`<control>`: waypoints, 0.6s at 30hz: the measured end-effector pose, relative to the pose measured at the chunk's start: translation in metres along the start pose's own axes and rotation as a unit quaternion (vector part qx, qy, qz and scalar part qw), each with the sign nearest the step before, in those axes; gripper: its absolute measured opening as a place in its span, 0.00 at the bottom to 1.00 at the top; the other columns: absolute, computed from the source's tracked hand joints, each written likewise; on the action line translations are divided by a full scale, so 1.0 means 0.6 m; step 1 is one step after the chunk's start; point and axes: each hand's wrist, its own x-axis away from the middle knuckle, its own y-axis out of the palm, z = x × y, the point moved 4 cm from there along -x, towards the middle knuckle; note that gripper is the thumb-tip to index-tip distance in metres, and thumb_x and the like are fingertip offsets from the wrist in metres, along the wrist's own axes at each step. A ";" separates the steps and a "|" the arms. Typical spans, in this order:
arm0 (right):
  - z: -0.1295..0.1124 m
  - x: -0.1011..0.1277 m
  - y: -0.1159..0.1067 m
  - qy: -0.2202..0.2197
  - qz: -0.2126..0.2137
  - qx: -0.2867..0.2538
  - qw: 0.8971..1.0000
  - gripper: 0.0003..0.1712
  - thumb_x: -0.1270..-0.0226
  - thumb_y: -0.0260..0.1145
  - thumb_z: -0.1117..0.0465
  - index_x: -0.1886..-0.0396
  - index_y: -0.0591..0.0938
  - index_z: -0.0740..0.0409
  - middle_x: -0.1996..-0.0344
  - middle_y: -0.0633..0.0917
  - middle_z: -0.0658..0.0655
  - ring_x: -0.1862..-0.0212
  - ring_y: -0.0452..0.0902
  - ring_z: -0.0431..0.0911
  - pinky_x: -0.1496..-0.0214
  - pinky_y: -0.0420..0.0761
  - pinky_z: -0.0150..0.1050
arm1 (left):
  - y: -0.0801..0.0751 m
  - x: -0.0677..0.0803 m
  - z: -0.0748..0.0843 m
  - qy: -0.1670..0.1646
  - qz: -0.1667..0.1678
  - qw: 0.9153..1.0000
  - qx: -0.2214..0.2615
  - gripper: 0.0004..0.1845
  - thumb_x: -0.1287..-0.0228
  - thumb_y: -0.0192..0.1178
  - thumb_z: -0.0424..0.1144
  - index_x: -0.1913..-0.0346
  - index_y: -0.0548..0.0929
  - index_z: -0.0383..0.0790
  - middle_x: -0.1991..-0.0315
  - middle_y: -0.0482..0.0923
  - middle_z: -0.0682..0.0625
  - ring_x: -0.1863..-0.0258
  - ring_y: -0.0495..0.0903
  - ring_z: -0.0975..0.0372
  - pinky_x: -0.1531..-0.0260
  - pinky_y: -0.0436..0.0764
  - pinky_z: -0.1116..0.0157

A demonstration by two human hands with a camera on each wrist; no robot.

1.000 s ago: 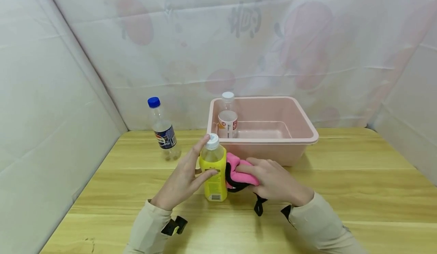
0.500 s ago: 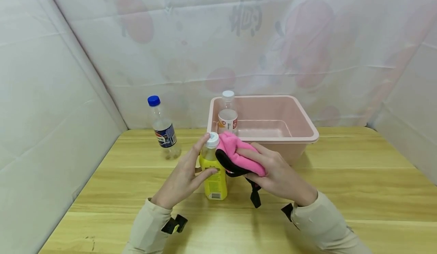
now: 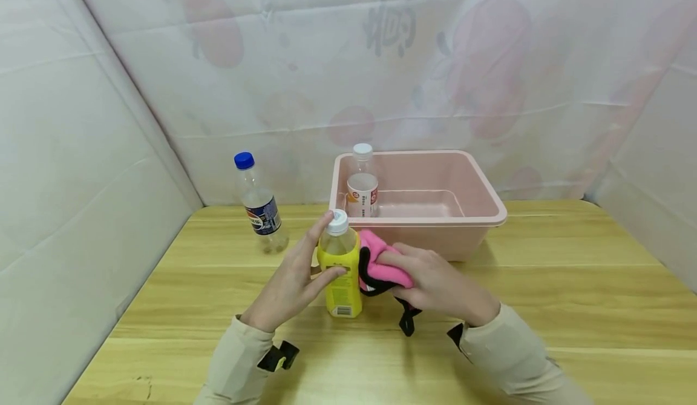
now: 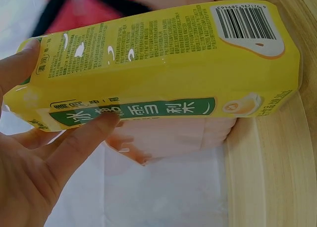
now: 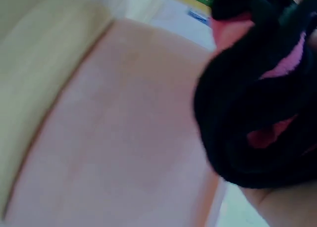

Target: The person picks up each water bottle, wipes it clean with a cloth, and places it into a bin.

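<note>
Near the middle of the worktop (image 3: 544,284), your left hand (image 3: 291,281) steadies a yellow bottle (image 3: 339,269) that stands upright: the thumb lies across its label, the forefinger reaches up to the white cap (image 3: 337,221), and the fingers (image 4: 81,138) rest fairly straight rather than wrapped round it. Your right hand (image 3: 435,281) presses a pink cloth (image 3: 377,263) with black trim against the bottle's right side, its fingers curled over the bunched fabric. Just behind stands a pink tub (image 3: 479,196) with a clear bottle (image 3: 362,184) in its left corner. Toward the worktop's back left corner stands a blue-capped bottle (image 3: 260,208), well apart.
</note>
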 end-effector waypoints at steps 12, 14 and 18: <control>0.017 0.010 0.065 0.114 -0.199 0.028 0.973 0.23 0.50 0.77 0.72 0.52 0.85 0.54 0.64 0.82 0.50 0.70 0.73 0.40 0.67 0.77 0.38 | -0.001 0.000 0.000 0.019 0.004 1.000 -0.001 0.46 0.33 0.67 0.30 0.20 0.49 0.43 0.26 0.59 0.31 0.36 0.73 0.41 0.58 0.88 0.62; 0.017 0.009 0.064 0.110 -0.197 0.026 0.974 0.23 0.50 0.77 0.72 0.53 0.85 0.53 0.65 0.81 0.50 0.71 0.72 0.39 0.68 0.76 0.37 | -0.001 0.000 0.000 0.019 0.005 1.000 -0.005 0.46 0.33 0.67 0.30 0.20 0.50 0.43 0.26 0.59 0.32 0.36 0.72 0.41 0.57 0.87 0.62; 0.017 0.009 0.061 0.095 -0.198 0.040 0.975 0.21 0.49 0.76 0.71 0.54 0.85 0.54 0.65 0.81 0.49 0.71 0.72 0.39 0.68 0.76 0.37 | -0.001 0.001 0.001 0.013 0.002 1.000 -0.007 0.46 0.33 0.67 0.31 0.20 0.49 0.43 0.26 0.59 0.31 0.36 0.72 0.41 0.57 0.87 0.61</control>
